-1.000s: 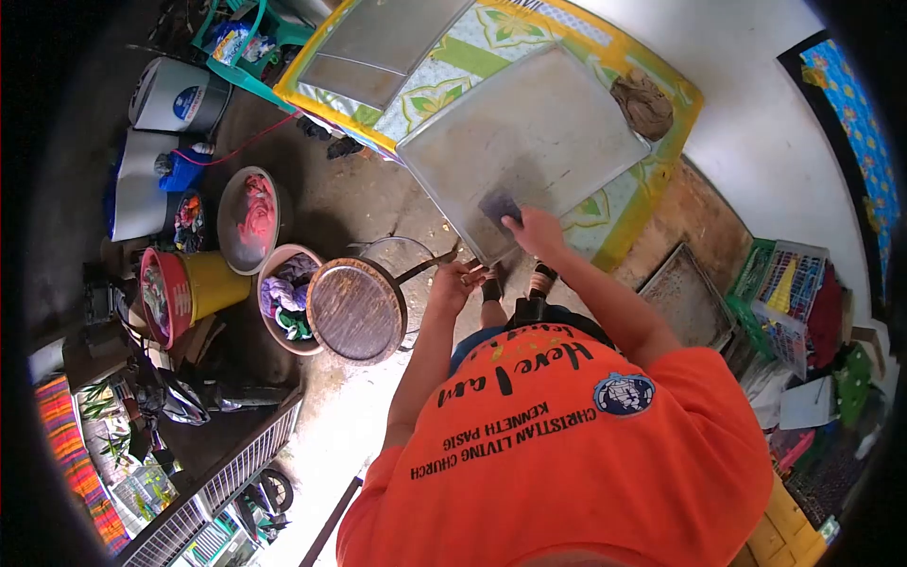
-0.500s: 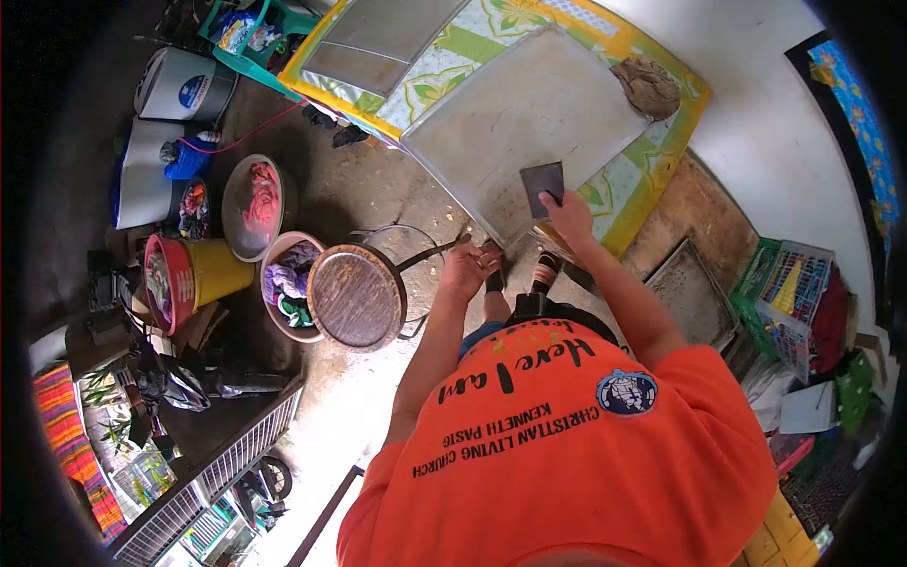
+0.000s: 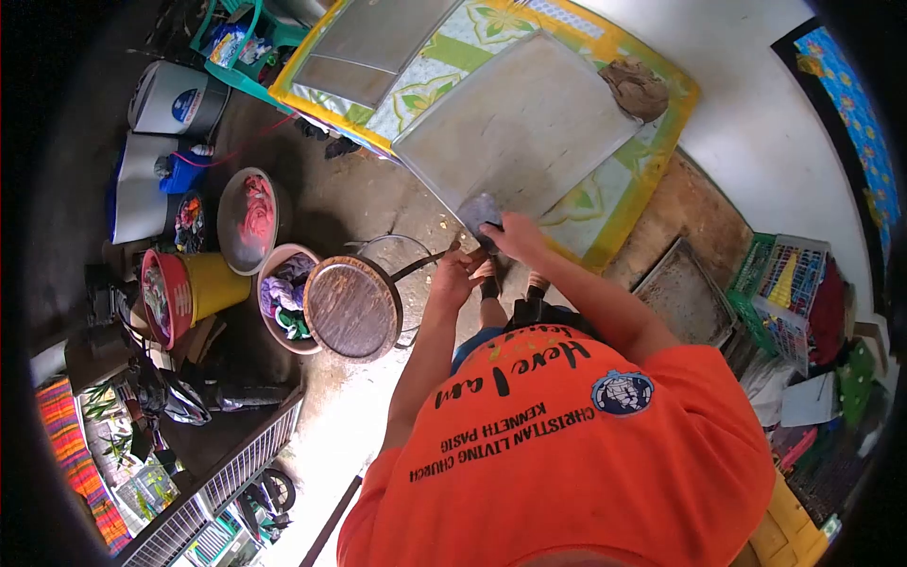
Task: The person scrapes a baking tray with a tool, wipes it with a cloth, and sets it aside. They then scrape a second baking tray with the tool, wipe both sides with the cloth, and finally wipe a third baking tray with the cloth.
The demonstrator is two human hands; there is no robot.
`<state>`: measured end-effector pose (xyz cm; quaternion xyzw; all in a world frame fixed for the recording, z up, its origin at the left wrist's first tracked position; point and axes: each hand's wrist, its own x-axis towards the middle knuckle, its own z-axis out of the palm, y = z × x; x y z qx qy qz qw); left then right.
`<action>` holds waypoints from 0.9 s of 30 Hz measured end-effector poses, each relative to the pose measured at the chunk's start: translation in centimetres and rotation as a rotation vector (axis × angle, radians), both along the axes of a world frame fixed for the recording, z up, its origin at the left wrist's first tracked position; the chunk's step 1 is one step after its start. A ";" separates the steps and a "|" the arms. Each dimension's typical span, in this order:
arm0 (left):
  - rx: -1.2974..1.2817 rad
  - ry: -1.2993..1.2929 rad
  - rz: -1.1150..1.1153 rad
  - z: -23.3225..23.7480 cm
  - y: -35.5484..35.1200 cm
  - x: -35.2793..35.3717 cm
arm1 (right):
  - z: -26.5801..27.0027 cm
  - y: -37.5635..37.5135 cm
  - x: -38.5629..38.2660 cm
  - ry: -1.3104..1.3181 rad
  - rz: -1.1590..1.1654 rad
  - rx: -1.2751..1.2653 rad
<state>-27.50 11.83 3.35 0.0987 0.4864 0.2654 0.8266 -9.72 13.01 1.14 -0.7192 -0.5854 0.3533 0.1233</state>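
Note:
A thin dark grey piece [image 3: 479,210] is pinched between the thumb and fingers of my right hand [image 3: 518,237], at the near corner of a large flat grey sheet [image 3: 520,118]. That sheet lies on a table covered with a green, white and yellow patterned cloth [image 3: 578,210]. My left hand [image 3: 457,271] is just left of and below my right hand, beside the table corner. Its fingers are curled near a small brown piece; whether they grip it is hard to make out. A crumpled brown cloth [image 3: 635,90] rests on the sheet's far right corner.
A round wooden stool [image 3: 352,309] stands left of my left arm. Beyond it are basins with clothes [image 3: 248,219] and a yellow bucket [image 3: 217,282]. More sheets [image 3: 373,47] lie at the table's far left. Plastic crates [image 3: 789,283] stand at the right.
My right hand has moved left and toward me with the grey piece, from over the sheet to its near corner. My left hand has shifted slightly, its fingers now more closed.

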 end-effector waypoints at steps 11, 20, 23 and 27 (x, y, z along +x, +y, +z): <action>0.334 0.474 -0.170 -4.9 3.3 1.9 | -0.4 6.3 23.8 0.158 -0.667 0.236; 0.436 0.547 -0.241 -3.5 2.5 -4.6 | -2.5 10.2 19.5 -0.065 -0.619 0.184; 0.448 0.609 -0.273 -3.7 2.6 -4.8 | 1.0 10.9 14.3 -0.284 -0.306 0.161; 0.454 0.667 -0.284 -4.1 2.6 -5.0 | -0.2 12.0 21.6 -0.171 -0.753 0.297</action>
